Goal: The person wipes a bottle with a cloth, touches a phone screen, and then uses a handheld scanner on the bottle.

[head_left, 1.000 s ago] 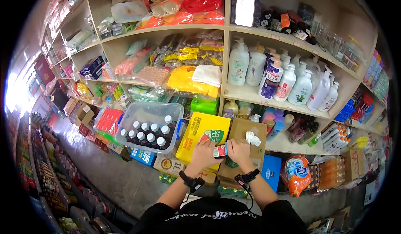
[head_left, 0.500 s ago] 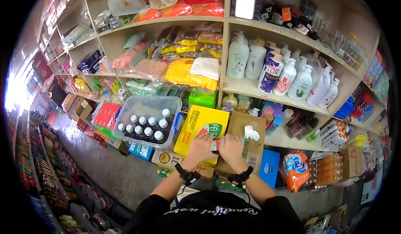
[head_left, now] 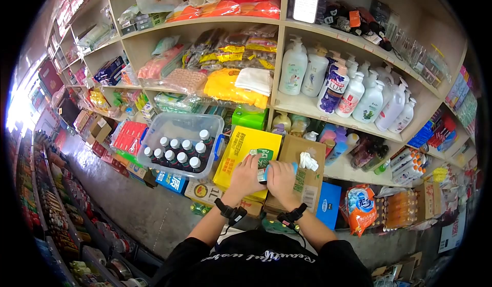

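Observation:
My left hand [head_left: 246, 177] is closed round a small dark bottle [head_left: 262, 176] with a pale label, mostly hidden by the fingers. My right hand [head_left: 282, 182] presses against the bottle's other side, its fingers closed over a light blue cloth-like thing [head_left: 293, 167]. Both hands are above a yellow box [head_left: 233, 156] and a brown carton [head_left: 302, 148]. A crumpled white tissue [head_left: 308, 161] lies on the carton. To the left, a clear plastic bin [head_left: 179, 125] holds several dark bottles with white caps [head_left: 187, 145].
Shelves behind hold pump bottles [head_left: 293, 66], a yellow cloth bundle [head_left: 228, 87] and a lit phone [head_left: 306, 1]. A blue box [head_left: 329, 205] and an orange detergent bag [head_left: 361, 207] are at the right. Grey floor [head_left: 138, 205] shows at the left.
My left fingers have lifted and spread a little. More of the blue thing shows beyond my right fingers. The view has shifted slightly.

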Demonstrator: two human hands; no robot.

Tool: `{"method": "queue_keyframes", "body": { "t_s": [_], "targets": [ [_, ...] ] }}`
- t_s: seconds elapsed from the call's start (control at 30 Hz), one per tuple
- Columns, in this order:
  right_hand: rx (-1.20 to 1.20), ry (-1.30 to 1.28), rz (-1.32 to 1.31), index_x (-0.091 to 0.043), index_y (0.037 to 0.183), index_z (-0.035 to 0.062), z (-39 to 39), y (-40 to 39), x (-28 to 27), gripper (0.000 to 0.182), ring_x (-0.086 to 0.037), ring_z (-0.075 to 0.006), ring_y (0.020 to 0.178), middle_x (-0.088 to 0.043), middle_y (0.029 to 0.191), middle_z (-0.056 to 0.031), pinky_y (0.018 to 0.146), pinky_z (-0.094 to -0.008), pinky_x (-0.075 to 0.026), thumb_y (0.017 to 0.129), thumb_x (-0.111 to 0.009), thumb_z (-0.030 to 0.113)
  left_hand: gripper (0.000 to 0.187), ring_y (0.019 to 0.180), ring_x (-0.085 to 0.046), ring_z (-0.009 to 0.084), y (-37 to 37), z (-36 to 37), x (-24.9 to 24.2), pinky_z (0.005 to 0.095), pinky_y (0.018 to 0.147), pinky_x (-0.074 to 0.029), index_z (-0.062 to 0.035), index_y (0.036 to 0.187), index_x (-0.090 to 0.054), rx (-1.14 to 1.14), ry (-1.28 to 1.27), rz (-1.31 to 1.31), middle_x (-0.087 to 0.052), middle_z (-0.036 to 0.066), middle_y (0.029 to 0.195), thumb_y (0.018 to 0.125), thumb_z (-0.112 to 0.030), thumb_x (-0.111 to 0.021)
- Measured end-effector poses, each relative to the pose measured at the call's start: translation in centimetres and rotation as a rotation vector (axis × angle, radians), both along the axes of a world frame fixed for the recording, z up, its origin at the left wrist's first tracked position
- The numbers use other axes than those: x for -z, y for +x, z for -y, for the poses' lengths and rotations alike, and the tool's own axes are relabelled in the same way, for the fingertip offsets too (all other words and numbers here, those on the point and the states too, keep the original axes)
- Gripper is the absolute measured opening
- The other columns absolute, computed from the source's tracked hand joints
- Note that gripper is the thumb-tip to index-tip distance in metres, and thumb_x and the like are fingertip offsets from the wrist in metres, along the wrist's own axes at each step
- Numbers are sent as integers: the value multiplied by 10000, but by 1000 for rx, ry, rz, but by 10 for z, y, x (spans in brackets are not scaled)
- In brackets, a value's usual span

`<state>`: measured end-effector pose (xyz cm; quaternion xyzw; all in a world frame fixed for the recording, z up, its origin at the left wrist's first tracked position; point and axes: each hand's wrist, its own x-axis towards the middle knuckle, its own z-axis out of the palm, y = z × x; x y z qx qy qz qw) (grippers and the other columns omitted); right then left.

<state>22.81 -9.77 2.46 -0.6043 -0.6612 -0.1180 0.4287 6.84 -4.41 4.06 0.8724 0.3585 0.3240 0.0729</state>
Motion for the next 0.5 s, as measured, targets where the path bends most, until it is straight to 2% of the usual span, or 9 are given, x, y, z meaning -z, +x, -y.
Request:
{"method": "queue_keyframes", "body": {
  "t_s": [0.1, 0.27, 0.37, 0.47, 0.5],
  "targets": [
    [-89, -12, 40, -680, 1083, 17, 4, 25, 3, 193, -656, -364, 1001, -716, 1065, -167, 933, -488, -475, 962, -609, 149, 846, 1163, -651, 376, -8, 1, -8, 468, 1004, -517, -36, 1304, -578, 102, 72, 92, -666, 197, 1251, 633, -394, -948],
    [-90, -99, -53, -683, 1050, 20, 7, 50, 10, 162, -635, -380, 944, -710, 1002, -160, 886, -489, -470, 980, -589, 132, 791, 1136, -649, 368, -42, 1, -6, 453, 987, -508, -31, 1274, -615, 251, -57, 322, -669, 155, 1186, 657, -368, -976],
    [5, -129, -89, -675, 1006, 16, 9, 40, 15, 142, -611, -390, 903, -693, 947, -169, 855, -493, -459, 976, -584, 121, 741, 1122, -657, 371, -50, 0, 34, 447, 970, -519, -12, 1235, -634, 42, -406, 366, -682, 174, 1165, 679, -359, -981],
    [52, -92, -77, -660, 963, 10, 4, 15, 13, 122, -596, -388, 880, -667, 895, -179, 844, -495, -453, 962, -589, 109, 753, 1103, -662, 386, -48, 4, 32, 454, 960, -527, 1, 1222, -641, -6, -371, 279, -684, 201, 1185, 687, -406, -979],
    [54, -74, -71, -655, 950, 8, 1, 7, 11, 116, -592, -386, 875, -659, 879, -181, 843, -495, -452, 957, -592, 105, 764, 1126, -654, 358, -49, 3, 33, 448, 996, -507, -14, 1205, -657, -33, -291, 144, -689, 172, 1214, 656, -434, -984]
  ]
}}
